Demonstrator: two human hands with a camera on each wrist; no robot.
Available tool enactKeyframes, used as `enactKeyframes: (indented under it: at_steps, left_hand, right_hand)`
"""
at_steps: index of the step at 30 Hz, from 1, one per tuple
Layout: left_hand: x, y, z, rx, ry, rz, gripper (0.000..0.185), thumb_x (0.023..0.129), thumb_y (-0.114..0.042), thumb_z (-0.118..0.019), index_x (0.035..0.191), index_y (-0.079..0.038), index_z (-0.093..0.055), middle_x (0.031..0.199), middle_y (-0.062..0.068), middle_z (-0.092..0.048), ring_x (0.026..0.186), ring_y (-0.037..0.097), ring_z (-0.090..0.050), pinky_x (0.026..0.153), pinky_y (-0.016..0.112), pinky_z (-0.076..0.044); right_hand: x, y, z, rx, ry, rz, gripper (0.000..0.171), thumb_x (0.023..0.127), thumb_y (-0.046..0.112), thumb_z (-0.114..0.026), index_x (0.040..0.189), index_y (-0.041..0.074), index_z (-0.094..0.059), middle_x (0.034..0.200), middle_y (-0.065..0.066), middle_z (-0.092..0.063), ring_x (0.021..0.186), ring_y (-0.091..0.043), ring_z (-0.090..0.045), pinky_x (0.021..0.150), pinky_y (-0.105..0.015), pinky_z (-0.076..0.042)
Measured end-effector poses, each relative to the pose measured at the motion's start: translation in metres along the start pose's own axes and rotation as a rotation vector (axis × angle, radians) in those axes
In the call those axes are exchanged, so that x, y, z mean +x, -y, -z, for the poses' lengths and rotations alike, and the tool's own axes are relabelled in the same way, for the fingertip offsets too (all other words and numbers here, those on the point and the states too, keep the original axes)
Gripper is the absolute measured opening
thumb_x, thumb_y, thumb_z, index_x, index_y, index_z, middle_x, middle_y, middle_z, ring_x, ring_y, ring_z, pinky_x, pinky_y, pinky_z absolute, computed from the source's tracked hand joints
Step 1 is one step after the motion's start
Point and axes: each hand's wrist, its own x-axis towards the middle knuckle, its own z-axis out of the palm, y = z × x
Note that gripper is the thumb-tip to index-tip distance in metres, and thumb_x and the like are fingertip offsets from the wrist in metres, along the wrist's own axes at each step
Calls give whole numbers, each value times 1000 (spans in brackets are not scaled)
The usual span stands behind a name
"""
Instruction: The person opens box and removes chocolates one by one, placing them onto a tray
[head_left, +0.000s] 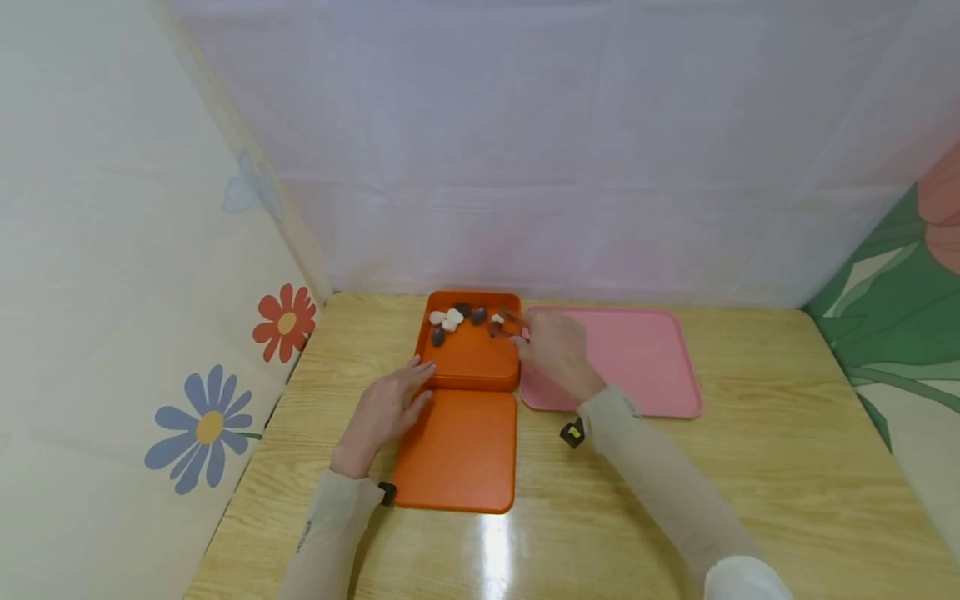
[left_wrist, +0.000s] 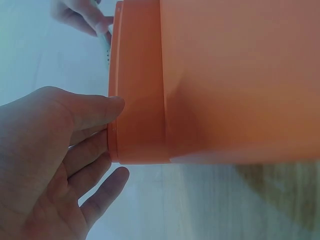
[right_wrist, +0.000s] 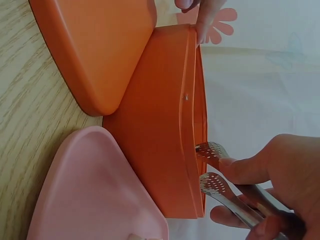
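An open orange box (head_left: 472,367) stands at the back of the table. Inside lie several small pebble-like pieces, some white (head_left: 453,319) and some dark (head_left: 438,336). My right hand (head_left: 557,346) grips metal tongs (right_wrist: 232,206) with perforated ends. Those ends stand apart and reach over the rim into the box, near a small white piece (head_left: 497,318). My left hand (head_left: 381,417) rests its fairly straight fingers on the box's front left corner. In the right wrist view, one left finger (right_wrist: 204,22) lies over the rim. The wall hides the box's inside in both wrist views.
A flat orange lid (head_left: 457,454) lies in front of the box. To its right is a pink tray (head_left: 637,358), partly covered by my right hand. A small pale thing (right_wrist: 136,236) shows at the tray's edge in the right wrist view. A white cloth wall (head_left: 562,167) stands behind.
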Motion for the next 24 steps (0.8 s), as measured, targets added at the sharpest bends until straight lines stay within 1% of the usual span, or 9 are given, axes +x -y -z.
enactKeyframes:
  at_steps: [2, 7, 10, 15, 20, 24]
  left_hand:
    - [0, 0, 0, 2, 2, 0, 50, 103, -17, -73, 150, -6, -62, 153, 10, -62, 147, 32, -54, 109, 55, -54]
    - [0, 0, 0, 10, 0, -6, 50, 102, -17, -73, 150, -6, -62, 153, 11, -63, 147, 33, -54, 109, 55, -54]
    - [0, 0, 0, 14, -6, -9, 50, 102, -17, -73, 150, -5, -63, 152, 11, -63, 147, 34, -55, 108, 56, -55]
    - [-1, 0, 0, 10, -5, 2, 50, 103, -17, -73, 150, -6, -62, 153, 11, -63, 147, 33, -54, 108, 56, -55]
    - [0, 0, 0, 3, 3, 8, 50, 103, -17, -73, 150, -6, -62, 153, 10, -62, 148, 32, -53, 111, 56, -53]
    - [0, 0, -1, -3, 4, 5, 50, 103, -17, -73, 150, -6, -62, 153, 10, -63, 148, 32, -54, 111, 56, -52]
  right_hand:
    - [1, 2, 0, 1, 12, -16, 27, 96, 40, -79, 91, 15, -72, 70, 3, -61, 56, -14, -52, 47, -29, -43]
    - [7, 7, 0, -45, 54, -48, 34, 97, 42, -77, 79, 15, -66, 67, 1, -58, 53, -14, -48, 42, -31, -41]
    - [10, 10, 0, -105, 73, -56, 38, 97, 44, -76, 77, 15, -64, 66, 1, -57, 52, -12, -47, 41, -30, -39]
    - [13, 14, -2, -170, 100, -54, 44, 98, 49, -75, 71, 17, -61, 63, 3, -55, 49, -11, -47, 41, -31, -42]
    - [15, 17, -3, -172, 115, -58, 46, 99, 46, -74, 66, 18, -59, 59, 5, -50, 48, -10, -46, 41, -31, -41]
    - [17, 20, -4, -158, 134, -65, 44, 99, 40, -73, 65, 17, -59, 56, 5, -42, 47, -10, -40, 41, -30, -37]
